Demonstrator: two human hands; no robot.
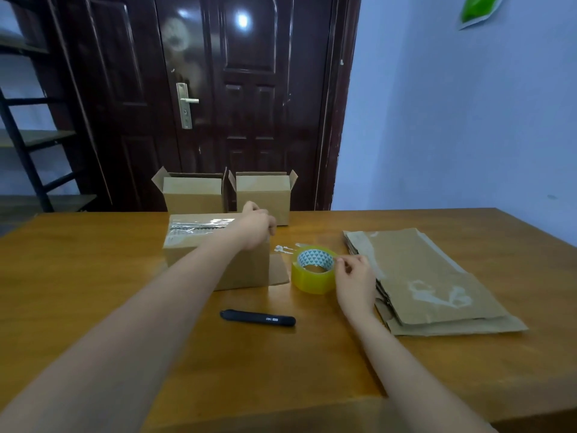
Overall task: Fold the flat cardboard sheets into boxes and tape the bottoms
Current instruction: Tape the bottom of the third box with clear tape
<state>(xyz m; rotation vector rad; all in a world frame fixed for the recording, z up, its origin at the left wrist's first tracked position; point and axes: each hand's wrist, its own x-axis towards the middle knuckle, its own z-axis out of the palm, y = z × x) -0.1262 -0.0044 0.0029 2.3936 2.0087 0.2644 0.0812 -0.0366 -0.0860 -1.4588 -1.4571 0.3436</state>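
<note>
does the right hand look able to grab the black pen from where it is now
Probably yes: the right hand is at the yellow tape roll, and the black pen lies just nearer on bare wooden table, nothing between.

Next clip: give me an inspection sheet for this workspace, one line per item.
Surface: wooden table, scraps of tape stuck near the roll.
Job's things: taped box bottom-up; two open boxes behind it; flat sheets stacked on the right; tape roll beside the taped box.
Clutter: black cutter lying in front of the roll.
Grippers: left hand resting on the taped box's far corner; right hand with fingers pinched at the roll's rim.
Cables: nothing seen.
Surroundings: dark door, shelf on the left, pale wall.
</note>
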